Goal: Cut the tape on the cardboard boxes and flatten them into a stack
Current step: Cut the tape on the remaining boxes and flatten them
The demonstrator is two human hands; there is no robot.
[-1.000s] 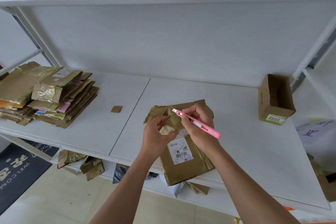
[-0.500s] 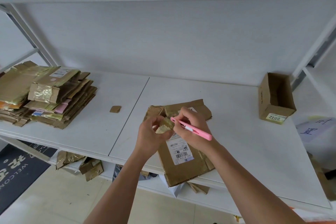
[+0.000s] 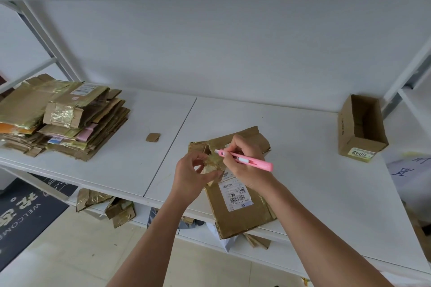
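The right hand (image 3: pixel 247 161) has its fingers (image 3: pixel 235 147) curled round a pink utility knife (image 3: pixel 245 160), held like a pen with the tip pointing left toward the left hand (image 3: pixel 190 177). The left fingers (image 3: pixel 198 158) pinch a crumpled wad of glossy tape (image 3: pixel 213 163) directly in front of the knife tip; whether the blade is extended cannot be told. Just beneath both sets of fingers lies the flattened cardboard box (image 3: pixel 240 209) with its shipping label (image 3: pixel 234 196) facing up, resting on the tabletop (image 3: pixel 303 170) and overhanging the near edge. Well to the left of the fingers stands the stack of flattened boxes (image 3: pixel 63 119), with a small cardboard scrap (image 3: pixel 153 137) between stack and hands. Well to the right an open box (image 3: pixel 361 128) lies on its side, not yet flattened. Hazards, as judged: the knife tip sits very close to the left fingertips, so a slip while the tape is tensioned could nick them. The tape may cling and tear rather than release. The overhanging box could tip off the tabletop if pressed near its front edge.
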